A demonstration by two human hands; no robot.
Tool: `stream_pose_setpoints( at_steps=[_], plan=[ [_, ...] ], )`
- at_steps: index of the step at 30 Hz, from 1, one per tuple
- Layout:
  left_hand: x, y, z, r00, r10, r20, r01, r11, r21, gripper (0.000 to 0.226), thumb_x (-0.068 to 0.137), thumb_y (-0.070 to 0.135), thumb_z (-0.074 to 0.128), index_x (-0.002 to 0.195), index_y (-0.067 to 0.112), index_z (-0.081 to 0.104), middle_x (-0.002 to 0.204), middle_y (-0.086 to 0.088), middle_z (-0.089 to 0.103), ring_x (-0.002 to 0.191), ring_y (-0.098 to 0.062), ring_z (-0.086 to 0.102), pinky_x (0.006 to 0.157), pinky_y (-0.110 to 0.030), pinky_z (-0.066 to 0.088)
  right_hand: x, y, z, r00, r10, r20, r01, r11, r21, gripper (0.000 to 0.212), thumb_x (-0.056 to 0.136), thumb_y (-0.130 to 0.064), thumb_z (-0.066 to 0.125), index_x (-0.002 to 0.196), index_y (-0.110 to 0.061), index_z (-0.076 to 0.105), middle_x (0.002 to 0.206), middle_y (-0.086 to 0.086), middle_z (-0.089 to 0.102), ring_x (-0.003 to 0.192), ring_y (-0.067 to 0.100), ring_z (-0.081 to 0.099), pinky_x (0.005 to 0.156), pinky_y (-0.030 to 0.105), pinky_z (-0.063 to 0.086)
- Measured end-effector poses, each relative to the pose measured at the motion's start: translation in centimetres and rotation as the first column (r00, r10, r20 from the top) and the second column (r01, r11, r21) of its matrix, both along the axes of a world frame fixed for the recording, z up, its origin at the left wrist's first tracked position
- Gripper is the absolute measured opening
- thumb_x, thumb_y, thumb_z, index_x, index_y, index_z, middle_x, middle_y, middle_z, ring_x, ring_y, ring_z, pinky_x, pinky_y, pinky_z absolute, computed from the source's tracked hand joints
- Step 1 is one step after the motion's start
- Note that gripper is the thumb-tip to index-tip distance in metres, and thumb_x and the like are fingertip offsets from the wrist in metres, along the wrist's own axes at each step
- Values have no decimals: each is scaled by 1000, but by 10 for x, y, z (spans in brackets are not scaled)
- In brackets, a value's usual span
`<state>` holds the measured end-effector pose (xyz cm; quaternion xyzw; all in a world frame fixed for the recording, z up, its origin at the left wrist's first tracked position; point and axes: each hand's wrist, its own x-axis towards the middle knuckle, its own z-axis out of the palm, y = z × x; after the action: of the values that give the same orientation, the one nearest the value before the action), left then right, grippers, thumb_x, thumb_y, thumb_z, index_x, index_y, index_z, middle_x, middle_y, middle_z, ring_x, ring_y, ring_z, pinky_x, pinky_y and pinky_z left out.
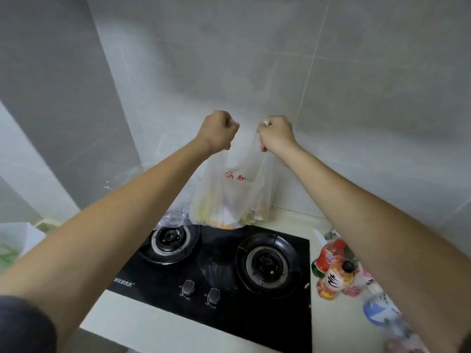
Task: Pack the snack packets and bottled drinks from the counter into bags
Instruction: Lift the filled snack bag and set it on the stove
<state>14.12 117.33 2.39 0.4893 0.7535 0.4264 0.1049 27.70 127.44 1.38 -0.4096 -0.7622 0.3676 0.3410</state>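
A translucent white plastic bag (230,194) with red print hangs above the back of the stove, with yellow and orange packets showing dimly through it. My left hand (218,130) is shut on the bag's left handle and my right hand (275,133) is shut on its right handle, both raised in front of the tiled wall. On the counter at the right stand bottled drinks: an orange-labelled bottle (331,254) with a red cap, a bottle (336,281) with a black cap, and a blue-labelled bottle (381,310) partly hidden by my right forearm.
A black two-burner gas stove (219,284) lies below the bag. Clear crumpled plastic (175,217) sits behind the left burner. A white bag (17,240) is at the far left edge. Grey tiled walls close the corner behind.
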Motion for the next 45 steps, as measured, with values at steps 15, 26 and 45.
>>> stream_pose_setpoints(
  at_steps=[15,26,45],
  plan=[
    [-65,25,-102,996,20,83,-3,980,-199,24,96,13,47,95,-4,64,83,-15,73,82,-31,72,73,-42,60,-35,31,-111,976,-83,200,117,979,-167,23,90,-12,48,67,-13,50,66,17,71,65,36,73,77,56,63],
    [-49,-12,-111,969,-2,-248,-29,992,-123,33,99,30,54,125,10,60,123,-11,58,111,-29,55,81,-41,52,3,-9,-97,823,-84,561,-132,934,332,33,102,-29,52,130,-13,56,130,7,55,125,27,49,86,40,49],
    [-22,-355,-182,844,365,-393,-503,793,-343,55,98,47,47,146,21,43,135,-8,52,130,-30,45,100,-48,46,-38,-262,-173,714,409,568,-612,759,224,49,103,-39,54,146,-14,48,150,6,49,144,28,37,115,43,35]
  ],
)
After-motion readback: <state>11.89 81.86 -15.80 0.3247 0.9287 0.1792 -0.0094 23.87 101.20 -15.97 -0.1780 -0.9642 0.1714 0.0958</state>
